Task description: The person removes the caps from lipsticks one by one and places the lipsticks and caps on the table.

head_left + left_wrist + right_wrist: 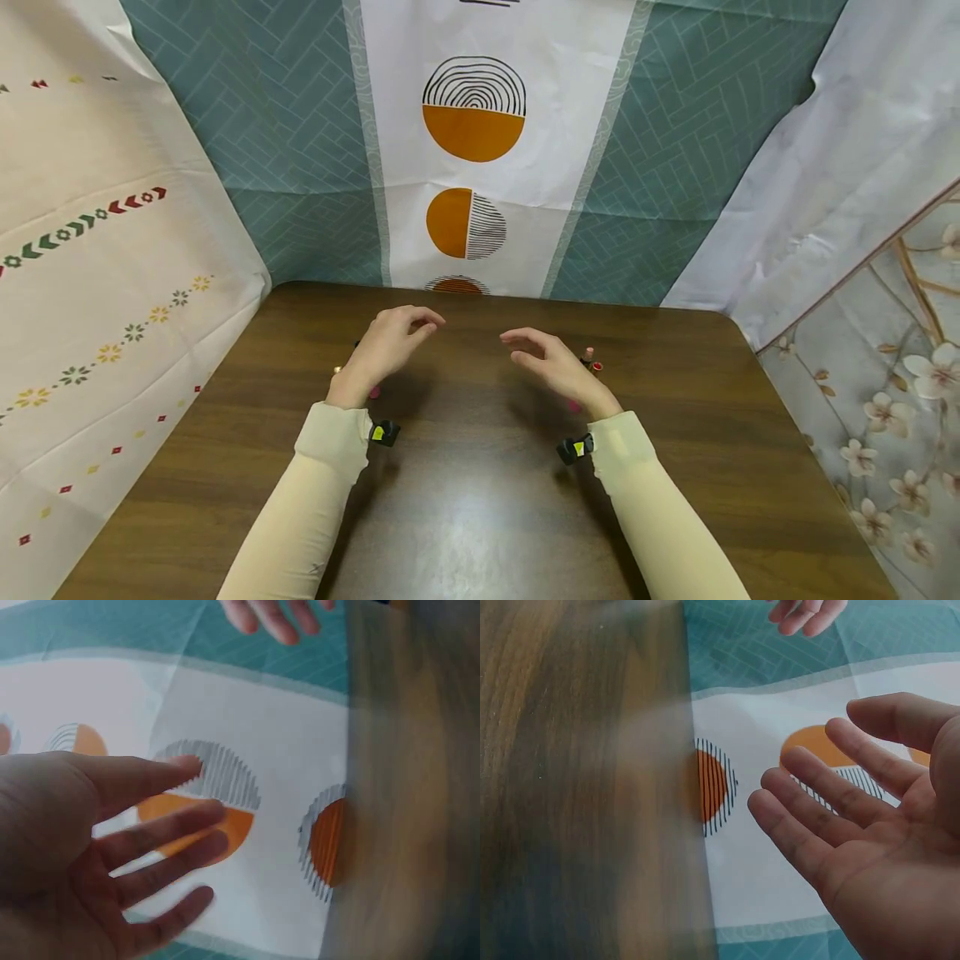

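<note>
My left hand (pixel 386 343) hovers over the far half of the brown wooden table (pixel 465 467), fingers loosely bent and holding nothing. To its right my right hand (pixel 551 362) hangs in the same way, apart from the left, with nothing in its grasp. In the left wrist view the left hand (pixel 112 855) has its fingers and thumb spread. The right hand (pixel 870 825) shows a bare palm in its own wrist view. Partly hidden beside the left hand is a small pink thing (pixel 374 392). Small red-rimmed (pixel 597 367) and pinkish pieces lie by the right hand; their kind cannot be made out.
A teal and white cloth (pixel 480 175) with orange half-circles hangs behind the table's far edge. On the left is a cream patterned cloth (pixel 97 275); at the right hangs a floral cloth (pixel 885 417). Each wrist bears a small black device (pixel 386 432).
</note>
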Available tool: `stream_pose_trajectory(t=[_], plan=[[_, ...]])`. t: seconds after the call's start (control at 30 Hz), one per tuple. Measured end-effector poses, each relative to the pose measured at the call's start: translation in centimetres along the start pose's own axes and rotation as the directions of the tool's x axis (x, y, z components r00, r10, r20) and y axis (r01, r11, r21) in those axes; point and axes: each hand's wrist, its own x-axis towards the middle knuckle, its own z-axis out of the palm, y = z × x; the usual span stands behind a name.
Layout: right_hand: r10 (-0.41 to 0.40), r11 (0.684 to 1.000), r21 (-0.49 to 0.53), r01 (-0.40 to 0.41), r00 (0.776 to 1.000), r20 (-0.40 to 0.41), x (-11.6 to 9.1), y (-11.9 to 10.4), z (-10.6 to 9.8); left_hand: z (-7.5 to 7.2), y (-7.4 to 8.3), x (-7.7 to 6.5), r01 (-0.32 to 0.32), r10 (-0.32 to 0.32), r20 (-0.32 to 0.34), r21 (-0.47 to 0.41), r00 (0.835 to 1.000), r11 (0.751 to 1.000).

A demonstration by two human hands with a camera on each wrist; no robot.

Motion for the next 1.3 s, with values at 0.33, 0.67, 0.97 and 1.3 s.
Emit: stream_pose_trajectory(t=[0.33, 0.67, 0.97, 1.3], plan=[[0.013, 0.996, -0.089, -0.004, 0.995, 0.097, 1.7, -0.1, 0.3, -2.5, -1.4, -1.3, 0.050, -0.050, 0.039, 0.018, 0.998, 0.999], [0.004, 0.998, -0.059, 0.004, 0.991, 0.137, 2.8, -0.1, 1.9, -3.4, -3.4, -2.0, 0.071, -0.071, -0.003, 0.024, 0.997, 0.997], [-0.018, 1.000, -0.013, 0.021, 0.988, 0.154, 4.1, 0.6, 3.5, -4.0, -5.6, -2.2, 0.124, -0.125, 0.038, 0.024, 0.991, 0.992], [0.010, 1.000, -0.003, -0.010, 0.980, 0.200, 4.5, 1.0, 4.4, -4.0, -6.7, -1.7, 0.180, -0.185, 0.167, 0.045, 0.968, 0.983]])
